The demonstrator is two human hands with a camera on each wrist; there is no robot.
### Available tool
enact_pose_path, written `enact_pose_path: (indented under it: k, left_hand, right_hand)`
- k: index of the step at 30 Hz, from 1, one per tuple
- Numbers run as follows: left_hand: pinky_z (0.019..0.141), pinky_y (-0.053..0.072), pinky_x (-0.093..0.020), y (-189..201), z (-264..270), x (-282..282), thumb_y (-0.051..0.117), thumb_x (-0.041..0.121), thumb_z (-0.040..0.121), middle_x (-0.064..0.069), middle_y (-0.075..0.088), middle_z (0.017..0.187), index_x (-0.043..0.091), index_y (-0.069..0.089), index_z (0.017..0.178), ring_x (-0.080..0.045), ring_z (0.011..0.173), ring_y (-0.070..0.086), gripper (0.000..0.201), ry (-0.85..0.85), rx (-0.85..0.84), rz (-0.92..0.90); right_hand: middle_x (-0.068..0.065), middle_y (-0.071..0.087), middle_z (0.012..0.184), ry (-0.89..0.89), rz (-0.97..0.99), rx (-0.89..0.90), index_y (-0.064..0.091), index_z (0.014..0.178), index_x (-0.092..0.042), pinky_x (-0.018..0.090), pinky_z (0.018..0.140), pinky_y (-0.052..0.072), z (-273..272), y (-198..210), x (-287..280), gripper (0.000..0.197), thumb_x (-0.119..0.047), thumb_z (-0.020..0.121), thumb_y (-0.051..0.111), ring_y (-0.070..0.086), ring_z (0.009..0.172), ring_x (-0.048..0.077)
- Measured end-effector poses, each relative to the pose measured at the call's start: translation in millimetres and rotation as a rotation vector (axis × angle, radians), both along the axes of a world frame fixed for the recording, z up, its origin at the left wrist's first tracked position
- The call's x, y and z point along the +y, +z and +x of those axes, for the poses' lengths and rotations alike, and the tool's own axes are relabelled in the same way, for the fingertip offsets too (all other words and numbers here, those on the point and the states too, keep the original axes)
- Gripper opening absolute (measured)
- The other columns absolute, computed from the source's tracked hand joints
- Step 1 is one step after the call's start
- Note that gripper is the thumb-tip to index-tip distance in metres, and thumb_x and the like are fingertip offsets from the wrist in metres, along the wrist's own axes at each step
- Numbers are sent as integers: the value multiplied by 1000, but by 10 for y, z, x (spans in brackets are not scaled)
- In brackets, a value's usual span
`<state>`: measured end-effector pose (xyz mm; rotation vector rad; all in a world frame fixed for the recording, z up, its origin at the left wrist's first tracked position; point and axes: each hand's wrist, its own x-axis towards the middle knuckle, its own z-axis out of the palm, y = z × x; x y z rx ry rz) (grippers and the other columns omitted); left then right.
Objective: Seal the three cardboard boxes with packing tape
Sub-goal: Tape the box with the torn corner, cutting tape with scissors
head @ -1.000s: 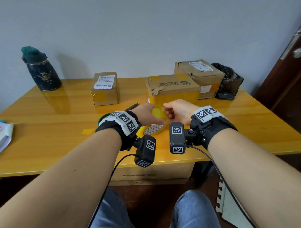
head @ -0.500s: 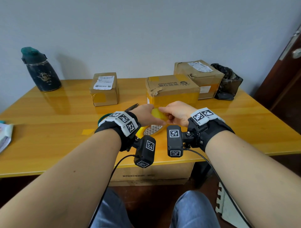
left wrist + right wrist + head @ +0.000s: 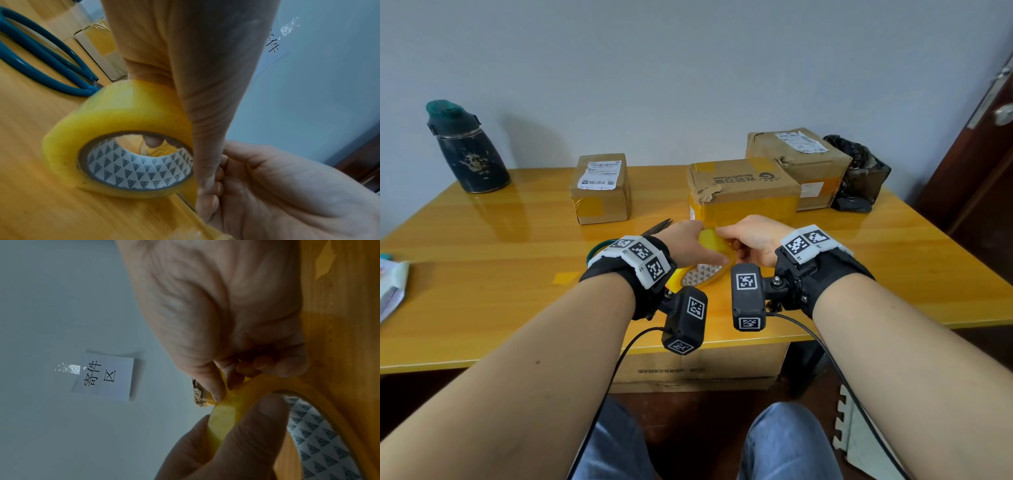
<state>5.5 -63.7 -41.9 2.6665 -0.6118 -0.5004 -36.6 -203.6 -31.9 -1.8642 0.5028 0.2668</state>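
Head view shows both hands meeting low in the centre of the frame over a tape roll (image 3: 702, 270) standing on edge on the table (image 3: 482, 274), just in front of the middle box (image 3: 743, 192); the left hand (image 3: 685, 241) curls round the roll's top, thumb on the near rim, and the right hand (image 3: 755, 238) pinches at the roll's surface with fingertips bunched, seemingly picking at the loose end. To do this well, my judgement is that the left hand should hold the roll firm so it cannot spin, while the right nail catches the tape's edge square across its width and peels slowly; a slanted lift tends to split thin film into a sliver. Left wrist view shows glossy, translucent yellow film wound thick on a cardboard core (image 3: 139, 167) printed inside with small grey triangles, and blue-handled scissors (image 3: 41, 53) lying at upper left, just beside the roll. Right wrist view shows the pinch (image 3: 222, 395) on a thin raised fold of film. Far across the table the left box (image 3: 599, 188) is small and squarish, the right box (image 3: 798, 164) larger and creased, all three of worn brown card with yellow tape already on their sides; a dark, scuffed flask (image 3: 465, 150) stands at upper left on the glossy wood
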Motion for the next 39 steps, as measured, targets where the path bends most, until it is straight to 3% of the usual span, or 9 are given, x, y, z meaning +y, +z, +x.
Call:
enact_pose_path:
  k: [6, 13, 22, 26, 32, 36, 39]
  left_hand:
    - [103, 44, -43, -14, 10, 23, 71, 62, 72, -4, 49, 141, 20, 38, 144, -23, 125, 49, 89, 8, 31, -42]
    - [102, 45, -42, -25, 16, 49, 71, 63, 72, -5, 50, 140, 19, 40, 143, -23, 123, 51, 89, 14, 45, -66]
    - [98, 47, -38, -2, -2, 98, 70, 58, 76, -9, 52, 135, 13, 44, 138, -26, 120, 52, 81, 37, 39, -99]
    - [94, 51, -39, 14, -34, 117, 72, 52, 77, -4, 56, 127, 19, 42, 138, -22, 108, 59, 76, 23, 74, -182]
    - [72, 51, -21, 66, -91, 141, 72, 41, 81, 3, 51, 119, 33, 45, 137, -5, 83, 56, 62, -44, 86, -292]
    - [84, 48, -26, 70, -90, 134, 71, 42, 82, 1, 47, 137, 37, 41, 141, -12, 102, 53, 66, -81, 63, -277]
    - [84, 54, -32, 56, -110, 121, 69, 39, 85, 0, 54, 128, 39, 45, 135, -17, 96, 60, 55, -84, 27, -271]
  right_hand:
    - [5, 40, 69, 49, -17, -10, 47, 72, -13, 31, 59, 42, 0, 18, 19, 25, -20, 95, 55, 39, 60, 18]
    - [4, 36, 61, -15, 79, -56, 44, 61, -13, 28, 51, 32, -35, -22, 33, 31, -7, 90, 51, 32, 53, 16]
    - [5, 31, 58, -88, 255, -132, 41, 58, -10, 30, 56, 37, -19, -97, 52, 34, -3, 91, 50, 30, 54, 16]
    - [4, 28, 58, -108, 344, -159, 39, 59, -11, 29, 58, 37, -27, -133, 42, 36, -1, 92, 49, 28, 54, 14]
    - [3, 27, 60, -133, 444, -169, 40, 62, -11, 29, 60, 39, -41, -184, -15, 33, -1, 92, 49, 28, 54, 13]
    - [2, 29, 61, -144, 494, -162, 41, 63, -11, 31, 64, 40, -51, -218, -57, 32, -3, 92, 50, 30, 54, 13]
    - [3, 30, 62, -162, 535, -165, 43, 67, -10, 30, 60, 41, -55, -237, -66, 28, -4, 94, 50, 31, 55, 13]
